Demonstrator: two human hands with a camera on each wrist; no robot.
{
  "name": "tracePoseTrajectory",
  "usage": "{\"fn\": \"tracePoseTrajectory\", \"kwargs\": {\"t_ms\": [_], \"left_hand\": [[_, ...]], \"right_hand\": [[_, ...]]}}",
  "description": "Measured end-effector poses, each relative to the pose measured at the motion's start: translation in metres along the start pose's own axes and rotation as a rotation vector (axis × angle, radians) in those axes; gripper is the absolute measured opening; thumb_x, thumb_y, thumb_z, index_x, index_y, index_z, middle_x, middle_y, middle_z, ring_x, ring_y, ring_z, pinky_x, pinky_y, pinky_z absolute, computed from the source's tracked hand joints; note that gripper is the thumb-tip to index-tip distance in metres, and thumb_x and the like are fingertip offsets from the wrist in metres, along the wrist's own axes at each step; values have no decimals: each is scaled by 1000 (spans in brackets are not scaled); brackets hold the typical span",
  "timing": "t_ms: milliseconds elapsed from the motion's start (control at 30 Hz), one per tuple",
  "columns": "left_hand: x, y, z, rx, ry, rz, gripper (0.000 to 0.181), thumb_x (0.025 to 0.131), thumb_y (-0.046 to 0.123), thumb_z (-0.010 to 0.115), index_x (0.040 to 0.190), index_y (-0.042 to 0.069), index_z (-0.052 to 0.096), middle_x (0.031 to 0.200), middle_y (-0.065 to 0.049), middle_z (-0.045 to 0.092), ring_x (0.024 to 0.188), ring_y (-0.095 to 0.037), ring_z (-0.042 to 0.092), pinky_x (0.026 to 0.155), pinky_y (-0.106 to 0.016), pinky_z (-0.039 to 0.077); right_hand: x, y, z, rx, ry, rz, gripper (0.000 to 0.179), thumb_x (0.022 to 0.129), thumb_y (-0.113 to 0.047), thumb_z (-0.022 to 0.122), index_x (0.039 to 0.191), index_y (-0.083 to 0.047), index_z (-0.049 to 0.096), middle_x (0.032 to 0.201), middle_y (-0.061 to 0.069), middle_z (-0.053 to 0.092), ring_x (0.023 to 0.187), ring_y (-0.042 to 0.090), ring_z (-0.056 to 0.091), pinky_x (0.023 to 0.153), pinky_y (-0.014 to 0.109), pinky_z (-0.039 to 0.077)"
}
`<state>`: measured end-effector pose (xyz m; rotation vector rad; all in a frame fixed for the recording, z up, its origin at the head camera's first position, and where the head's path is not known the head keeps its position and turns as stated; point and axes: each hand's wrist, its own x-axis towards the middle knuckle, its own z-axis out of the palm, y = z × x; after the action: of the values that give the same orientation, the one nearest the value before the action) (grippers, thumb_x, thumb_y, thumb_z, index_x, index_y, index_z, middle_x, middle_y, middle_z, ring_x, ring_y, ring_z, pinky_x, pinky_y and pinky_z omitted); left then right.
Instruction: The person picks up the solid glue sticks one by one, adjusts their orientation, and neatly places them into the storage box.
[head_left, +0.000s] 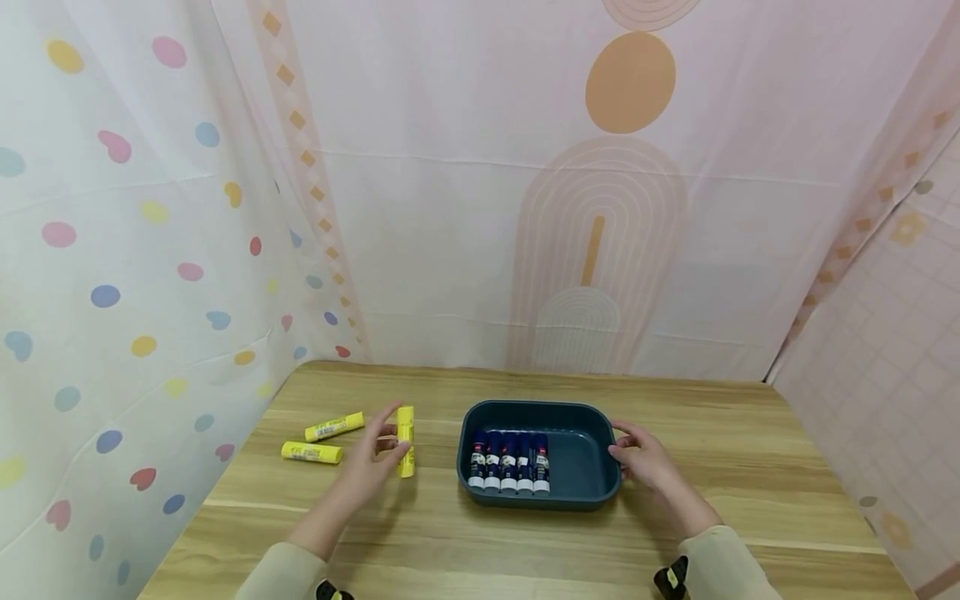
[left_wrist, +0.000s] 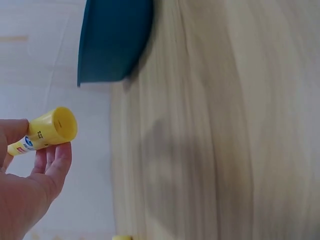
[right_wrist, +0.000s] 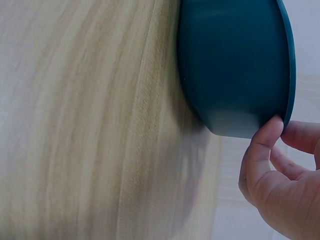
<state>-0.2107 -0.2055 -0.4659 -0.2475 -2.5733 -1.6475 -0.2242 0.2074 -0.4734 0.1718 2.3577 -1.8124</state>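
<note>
My left hand point(head_left: 372, 457) holds a yellow glue stick point(head_left: 406, 421) upright above the table, left of a dark teal tray point(head_left: 581, 502). In the left wrist view, thumb and fingers pinch this glue stick point(left_wrist: 56, 126) around its sides. My right hand point(head_left: 645, 457) grips the tray's right rim; the right wrist view has thumb and fingers on the tray wall point(right_wrist: 235, 65). Inside the tray, several dark blue and white glue sticks point(head_left: 508, 462) stand in a row in its left half. The tray's right half shows bare floor.
Two more yellow glue sticks, an upper one point(head_left: 333, 427) and a lower one point(head_left: 311, 452), lie on the wooden table point(head_left: 480, 550) left of my left hand. Patterned curtains point(head_left: 450, 250) hang behind the table and at both sides.
</note>
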Motion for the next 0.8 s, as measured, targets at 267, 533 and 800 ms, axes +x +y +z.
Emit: {"fn": "tracePoseTrajectory", "kwargs": {"t_ms": [267,533,800], "left_hand": [[11,14,18,-34,-27,-73,62,92,5,59,145,23,33,118,-19,46,100,-25,53,81,-23,48],[20,36,42,-118,-52,-128,61,89,5,62,141,28,38,115,-16,48,97,-24,56,74,-28,53],[27,49,72,-137,-143,-131,58,89,8,64,138,25,39,107,-13,47,85,-21,53,67,-31,55]], "right_hand": [[0,0,0,-6,6,-2,45,93,1,52,137,1,43,91,7,46,71,16,49,58,27,46],[0,1,2,-4,6,-10,46,93,2,52,137,2,43,91,7,46,71,16,49,58,28,47],[0,-1,2,-1,9,-4,46,93,1,52,138,1,42,93,7,46,72,16,49,59,27,47]]}}
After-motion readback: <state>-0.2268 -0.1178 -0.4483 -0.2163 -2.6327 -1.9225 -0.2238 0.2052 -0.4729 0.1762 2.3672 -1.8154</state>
